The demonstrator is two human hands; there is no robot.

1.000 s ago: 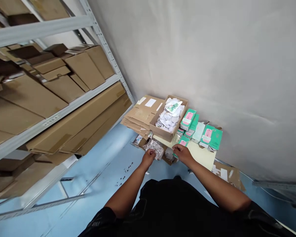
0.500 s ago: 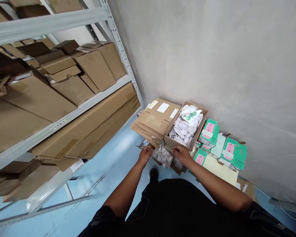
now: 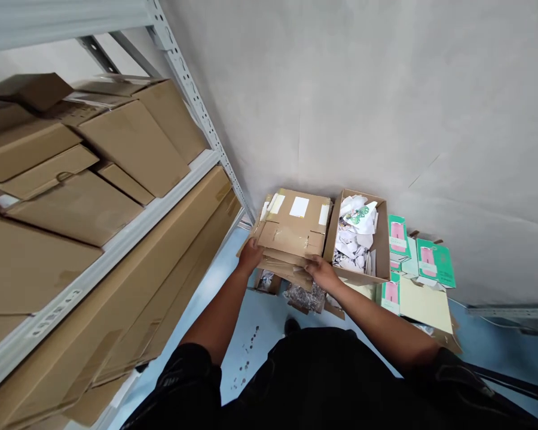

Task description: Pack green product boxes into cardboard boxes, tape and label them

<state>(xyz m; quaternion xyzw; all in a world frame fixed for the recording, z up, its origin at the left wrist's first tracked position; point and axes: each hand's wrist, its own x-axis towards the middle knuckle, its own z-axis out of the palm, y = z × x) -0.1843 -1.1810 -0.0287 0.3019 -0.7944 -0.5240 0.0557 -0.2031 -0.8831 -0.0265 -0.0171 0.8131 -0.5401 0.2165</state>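
Note:
A stack of flattened cardboard boxes (image 3: 291, 230), with white labels and tape on the top piece, lies against the wall. My left hand (image 3: 250, 257) is closed on the stack's left front corner. At the front right edge, my right hand (image 3: 321, 273) grips the cardboard with fingertips over the edge; how many layers either hand holds is hidden. Just right of the stack stands an open cardboard box (image 3: 383, 251) full of crumpled white paper scraps (image 3: 354, 233). Below the right hand lies a crinkled clear plastic wrap (image 3: 307, 297).
Green boxes with pink pictures (image 3: 436, 263) stand at the right beside a pale yellow board (image 3: 425, 307). A metal shelf rack (image 3: 192, 107) loaded with brown cartons (image 3: 134, 140) fills the left side. A small open box (image 3: 268, 282) sits below the stack.
Both hands have moved from around the plastic wrap up to the front edge of the cardboard stack and closed on it. The view has shifted closer to the stack and shelf.

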